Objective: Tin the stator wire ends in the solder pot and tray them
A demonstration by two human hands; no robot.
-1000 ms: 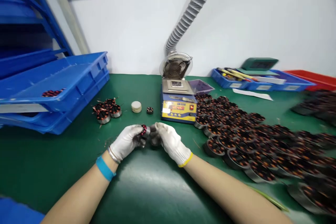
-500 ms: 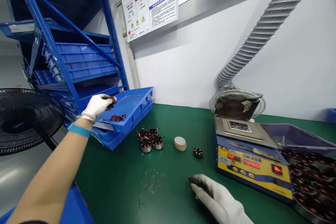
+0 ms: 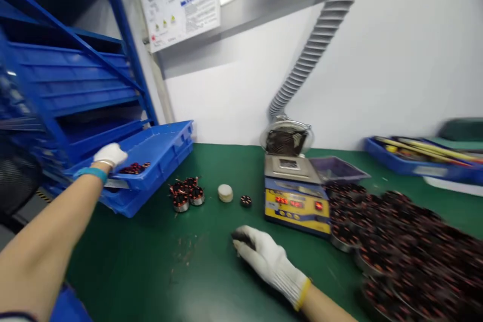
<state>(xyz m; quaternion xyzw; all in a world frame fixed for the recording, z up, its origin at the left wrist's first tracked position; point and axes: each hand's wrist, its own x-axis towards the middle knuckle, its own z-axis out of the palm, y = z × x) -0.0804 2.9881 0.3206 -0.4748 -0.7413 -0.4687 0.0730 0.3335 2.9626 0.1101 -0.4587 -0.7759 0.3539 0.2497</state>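
Observation:
My left hand [image 3: 111,154], in a white glove, is over the near left part of the blue tray [image 3: 166,136]; its fingers are hidden and blurred. Beside it, small dark rotor-like parts [image 3: 136,168] lie in the tray. On the green table, my right hand [image 3: 260,251], gloved with blackened fingertips, is closed with thumb and fingers together; whatever may be between them cannot be made out. Ahead of it are a single black part [image 3: 246,201], a stack of round cream discs [image 3: 225,192] and a cluster of copper-wound parts [image 3: 186,194].
A blue and yellow soldering unit [image 3: 296,206] with red digits stands behind my right hand. A large pile of wound parts [image 3: 407,241] covers the right side. Farther back are a purple tray [image 3: 335,168] and a blue bin with tools [image 3: 407,158]. A blue rack [image 3: 75,80] rises at left.
The view has swung right, showing more of the pile and the tool bin. The part seen in my left hand before is no longer visible, and that hand is now lower over the tray's near part.

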